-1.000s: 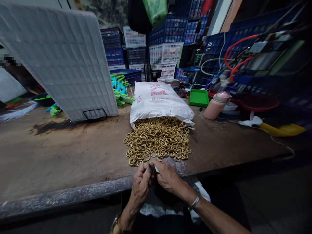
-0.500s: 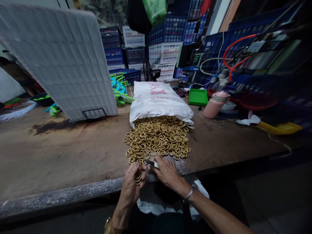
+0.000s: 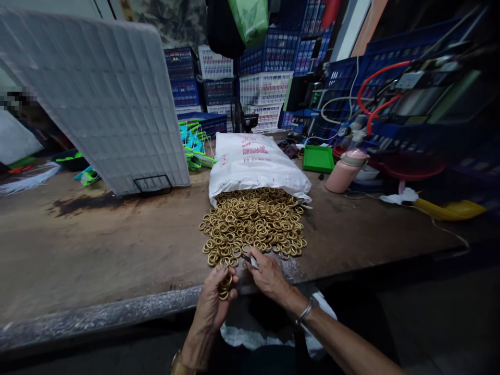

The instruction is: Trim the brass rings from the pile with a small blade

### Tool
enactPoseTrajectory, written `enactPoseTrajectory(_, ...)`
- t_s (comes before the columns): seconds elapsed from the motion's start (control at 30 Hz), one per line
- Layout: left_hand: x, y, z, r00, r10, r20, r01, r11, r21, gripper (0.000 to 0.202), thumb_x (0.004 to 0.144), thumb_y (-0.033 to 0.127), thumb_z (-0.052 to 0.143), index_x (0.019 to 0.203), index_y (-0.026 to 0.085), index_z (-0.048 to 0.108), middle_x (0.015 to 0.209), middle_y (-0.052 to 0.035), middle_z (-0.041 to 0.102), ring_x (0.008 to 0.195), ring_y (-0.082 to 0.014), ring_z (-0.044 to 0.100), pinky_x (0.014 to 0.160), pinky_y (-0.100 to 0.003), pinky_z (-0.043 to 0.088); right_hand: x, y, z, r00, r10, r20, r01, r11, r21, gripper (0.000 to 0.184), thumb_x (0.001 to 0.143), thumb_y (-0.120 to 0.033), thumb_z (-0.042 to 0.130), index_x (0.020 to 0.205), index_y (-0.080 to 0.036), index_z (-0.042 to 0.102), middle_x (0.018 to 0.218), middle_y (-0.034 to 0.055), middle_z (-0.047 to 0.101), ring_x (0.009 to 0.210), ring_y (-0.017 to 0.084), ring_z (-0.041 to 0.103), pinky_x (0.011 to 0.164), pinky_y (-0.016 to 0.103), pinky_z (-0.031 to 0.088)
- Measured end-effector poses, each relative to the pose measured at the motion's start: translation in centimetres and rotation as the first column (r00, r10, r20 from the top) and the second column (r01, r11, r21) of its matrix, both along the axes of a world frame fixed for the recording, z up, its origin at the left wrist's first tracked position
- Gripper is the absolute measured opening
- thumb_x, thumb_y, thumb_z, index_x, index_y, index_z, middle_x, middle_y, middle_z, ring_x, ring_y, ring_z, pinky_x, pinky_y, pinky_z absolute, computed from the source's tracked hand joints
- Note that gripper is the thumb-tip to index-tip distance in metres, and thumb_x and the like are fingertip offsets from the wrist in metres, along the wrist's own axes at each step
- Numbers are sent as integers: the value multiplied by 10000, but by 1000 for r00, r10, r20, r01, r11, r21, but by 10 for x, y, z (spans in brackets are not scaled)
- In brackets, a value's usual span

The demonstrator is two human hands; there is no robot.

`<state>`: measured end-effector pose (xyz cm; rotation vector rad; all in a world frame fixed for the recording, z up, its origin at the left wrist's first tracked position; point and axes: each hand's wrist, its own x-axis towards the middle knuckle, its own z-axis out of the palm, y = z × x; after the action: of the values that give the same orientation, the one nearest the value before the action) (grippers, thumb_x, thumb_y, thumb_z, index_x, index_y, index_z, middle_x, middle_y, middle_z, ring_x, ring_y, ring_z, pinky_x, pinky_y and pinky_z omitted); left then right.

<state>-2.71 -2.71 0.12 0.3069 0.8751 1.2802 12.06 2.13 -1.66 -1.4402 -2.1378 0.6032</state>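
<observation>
Several brass-coloured rings (image 3: 225, 284) sit in my left hand (image 3: 214, 291), the fingers curled round them at the table's front edge. My right hand (image 3: 269, 276) grips a small tool with a white handle (image 3: 254, 263) and a dark, narrow tip; it looks like a small knife, though most of it is hidden in my fingers. The tip points at the near edge of the pile of rings (image 3: 253, 221). That pile spills from the mouth of a white woven sack (image 3: 258, 161) with red print, lying on the table.
A tall white padded panel (image 3: 128, 104) stands at left on the brown table (image 3: 117, 250). Green and blue plastic pieces (image 3: 195, 146) lie behind it. To the right are a green tray (image 3: 318, 159), a pink bottle (image 3: 346, 172) and a yellow scoop-like thing (image 3: 449, 208). Stacked crates (image 3: 260, 88) fill the back.
The tool's tip has drawn away from my left hand and turned toward the pile. My left hand has shifted slightly, and the rings in it show more.
</observation>
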Motion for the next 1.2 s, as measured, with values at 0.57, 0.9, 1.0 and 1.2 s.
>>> enactPoseTrajectory(0.57, 20, 6, -9, 844, 67, -532, 28, 986, 167, 240, 708, 393, 612, 687, 159, 564, 476, 52, 482, 369, -47, 340, 372, -161, 264, -11, -5, 24, 946, -32, -322, -41, 975, -217, 227, 846, -332, 378, 702, -186, 475, 619, -17, 509, 577, 104, 464, 549, 202, 355)
enactPoseTrajectory(0.9, 23, 5, -6, 875, -78, -477, 128, 989, 74, 318, 690, 477, 595, 717, 165, 538, 470, 64, 453, 357, -44, 337, 364, -156, 229, -10, 4, 14, 934, -108, -341, 6, 958, -288, 193, 768, -309, 449, 635, -170, 467, 571, -43, 460, 557, 90, 424, 542, 197, 334)
enactPoseTrajectory(1.0, 22, 5, -6, 878, -143, -458, 174, 984, 25, 345, 700, 509, 568, 688, 173, 489, 472, 66, 450, 335, -35, 322, 332, -146, 198, -10, 4, 15, 944, -85, -318, -1, 965, -262, 199, 777, -310, 436, 641, -169, 474, 586, -40, 470, 562, 90, 422, 554, 201, 334)
enactPoseTrajectory(1.2, 21, 4, -2, 910, -177, -375, 213, 976, 56, 346, 704, 498, 571, 685, 172, 458, 515, 59, 466, 362, -32, 356, 324, -128, 189, -9, 2, 19, 931, -67, -359, -36, 961, -273, 230, 810, -308, 396, 649, -169, 482, 598, -27, 489, 575, 93, 428, 544, 192, 343)
